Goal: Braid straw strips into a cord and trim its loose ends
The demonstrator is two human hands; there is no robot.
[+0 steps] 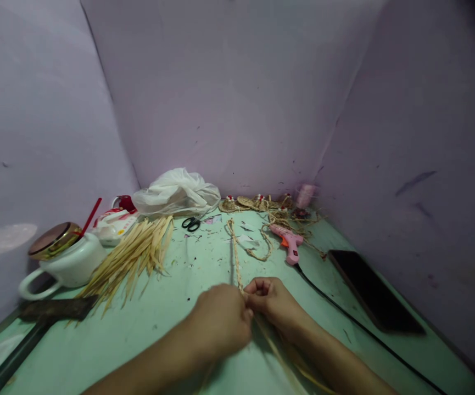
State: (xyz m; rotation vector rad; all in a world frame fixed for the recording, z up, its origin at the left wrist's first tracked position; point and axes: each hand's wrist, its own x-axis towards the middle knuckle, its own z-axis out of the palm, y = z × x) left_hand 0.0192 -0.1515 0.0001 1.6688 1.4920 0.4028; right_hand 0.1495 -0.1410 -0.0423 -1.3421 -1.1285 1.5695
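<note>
A narrow braid of pale dried straw (236, 255) runs from the middle of the table toward me. Where it ends in loose strands, my left hand (224, 318) and my right hand (270, 299) meet. My right thumb and forefinger pinch the braid's near end. The left hand is curled closed beside it, its fingertips mostly turned from view, with strands passing beneath. Long loose straw strands (276, 351) trail from between the hands toward the table's near edge. Another thin braided cord (268, 249) curves on the table beyond my right hand.
At right lie a pink glue gun (289, 241) with a black cord and a dark phone (373, 291). Left are a straw bundle (134, 252), a white mug (76, 263) and a hammer (56, 310). Scissors (191, 223), a plastic bag (177, 192) and small woven hats (229, 204) sit behind.
</note>
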